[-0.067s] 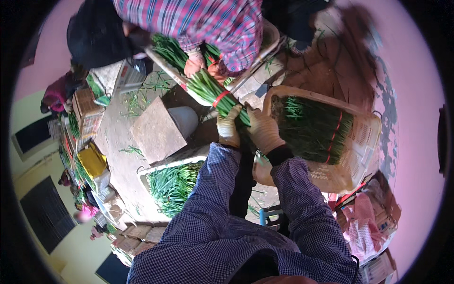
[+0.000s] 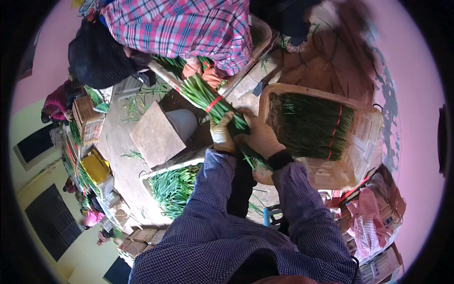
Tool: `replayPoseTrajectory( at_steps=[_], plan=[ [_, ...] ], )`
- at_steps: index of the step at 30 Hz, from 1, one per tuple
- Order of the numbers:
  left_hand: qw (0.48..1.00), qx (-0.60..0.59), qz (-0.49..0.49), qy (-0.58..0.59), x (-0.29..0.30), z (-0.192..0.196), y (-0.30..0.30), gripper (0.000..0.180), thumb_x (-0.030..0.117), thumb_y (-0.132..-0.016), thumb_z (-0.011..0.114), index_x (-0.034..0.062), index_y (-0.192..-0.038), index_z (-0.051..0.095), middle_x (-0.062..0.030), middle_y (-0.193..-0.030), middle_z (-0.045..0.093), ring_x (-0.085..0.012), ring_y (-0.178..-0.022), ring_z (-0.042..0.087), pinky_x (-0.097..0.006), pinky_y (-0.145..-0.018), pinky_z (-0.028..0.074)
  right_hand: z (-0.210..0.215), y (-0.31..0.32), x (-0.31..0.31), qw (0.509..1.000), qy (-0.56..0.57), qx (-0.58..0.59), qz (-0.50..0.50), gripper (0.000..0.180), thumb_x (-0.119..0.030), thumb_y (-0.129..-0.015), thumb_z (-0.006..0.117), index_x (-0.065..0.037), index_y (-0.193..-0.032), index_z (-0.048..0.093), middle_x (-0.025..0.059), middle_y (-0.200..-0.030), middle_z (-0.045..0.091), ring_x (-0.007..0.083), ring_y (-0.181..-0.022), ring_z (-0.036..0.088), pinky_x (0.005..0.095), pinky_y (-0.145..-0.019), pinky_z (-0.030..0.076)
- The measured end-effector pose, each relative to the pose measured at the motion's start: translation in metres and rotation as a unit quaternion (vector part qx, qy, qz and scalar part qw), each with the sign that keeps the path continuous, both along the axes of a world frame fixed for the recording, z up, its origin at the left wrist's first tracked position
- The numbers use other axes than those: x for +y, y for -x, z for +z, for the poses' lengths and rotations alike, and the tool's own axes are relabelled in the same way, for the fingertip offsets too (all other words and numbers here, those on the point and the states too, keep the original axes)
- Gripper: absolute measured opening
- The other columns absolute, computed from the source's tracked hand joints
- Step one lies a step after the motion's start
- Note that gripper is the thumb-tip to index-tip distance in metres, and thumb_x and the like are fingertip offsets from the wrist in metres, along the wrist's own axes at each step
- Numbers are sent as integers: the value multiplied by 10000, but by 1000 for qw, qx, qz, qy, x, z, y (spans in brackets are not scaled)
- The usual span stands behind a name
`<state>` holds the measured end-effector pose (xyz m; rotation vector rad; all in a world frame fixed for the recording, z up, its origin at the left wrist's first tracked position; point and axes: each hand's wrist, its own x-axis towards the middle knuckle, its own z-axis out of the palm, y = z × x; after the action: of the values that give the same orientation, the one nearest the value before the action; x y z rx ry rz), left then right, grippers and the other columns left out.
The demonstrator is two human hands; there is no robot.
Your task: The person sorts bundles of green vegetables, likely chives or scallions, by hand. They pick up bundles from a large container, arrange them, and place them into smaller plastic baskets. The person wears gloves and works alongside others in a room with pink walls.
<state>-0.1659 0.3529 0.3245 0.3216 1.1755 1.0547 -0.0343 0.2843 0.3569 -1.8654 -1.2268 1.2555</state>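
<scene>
A bundle of chives, tied with a red band, slants between my two gloved hands, its pale stalk ends pointing up and left. My left hand is closed around it just below the band. My right hand grips the leafy part from the right, thumb apart from the fingers. Green leaves hang down below my right wrist. Close to the stalk ends are a co-worker's gloved hands, over a crate of greens.
At right stands a plastic crate with red-banded chives. A crate of loose greens lies at lower left, near a board and a white bucket. A pink sack sits by the wall. A co-worker leans in across from me.
My hands and the bundle have shifted slightly left. More leaf shows hanging below my right hand. The co-worker has bent lower.
</scene>
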Motion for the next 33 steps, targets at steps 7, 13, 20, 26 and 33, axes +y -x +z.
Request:
replayPoseTrajectory(
  at_steps=[7, 13, 20, 26, 33],
  plan=[
    [996, -36, -35, 72, 11, -48, 52, 245, 215, -886, 718, 99, -1094, 663, -63, -1024, 714, -274, -917, 681, -455, -878, 574, -107, -58, -137, 966, 105, 118, -203, 425, -305, -929, 712, -21, -1239, 649, 224, -1147, 703, 352, -1078, 676, 392, -911, 516],
    [998, 20, -34, 55, 43, -21, 48, 256, 283, -908, 703, 106, -1093, 684, -57, -1029, 734, -283, -917, 688, -453, -891, 568, -187, -127, -293, 963, 240, -67, -100, 386, -295, -888, 674, -13, -1151, 697, 219, -1155, 693, 368, -1130, 645, 391, -947, 525],
    [992, 92, -21, 86, 78, -3, 27, 226, 247, -886, 724, 88, -1043, 687, -63, -943, 743, -280, -824, 703, -417, -805, 591, -218, -125, -365, 899, 387, 95, -184, 461, -329, -879, 726, -2, -1203, 694, 178, -1164, 716, 335, -1013, 684, 414, -889, 539],
    [992, 110, -41, 50, 113, -29, 26, 209, 217, -877, 744, 74, -1026, 715, -80, -1004, 749, -268, -860, 708, -392, -829, 583, -228, -91, -358, 927, 350, 93, -102, 466, -338, -919, 680, 3, -1237, 672, 195, -1279, 667, 349, -1187, 627, 382, -1001, 503],
    [939, 285, -188, -34, 194, -75, 61, 369, 354, -1035, 498, 89, -1207, 688, -73, -1311, 662, -255, -1206, 595, -408, -1077, 452, -199, -89, -321, 949, 292, 69, -100, 417, -341, -934, 660, -16, -1191, 706, 211, -1305, 647, 374, -1170, 631, 418, -992, 512]
  ],
)
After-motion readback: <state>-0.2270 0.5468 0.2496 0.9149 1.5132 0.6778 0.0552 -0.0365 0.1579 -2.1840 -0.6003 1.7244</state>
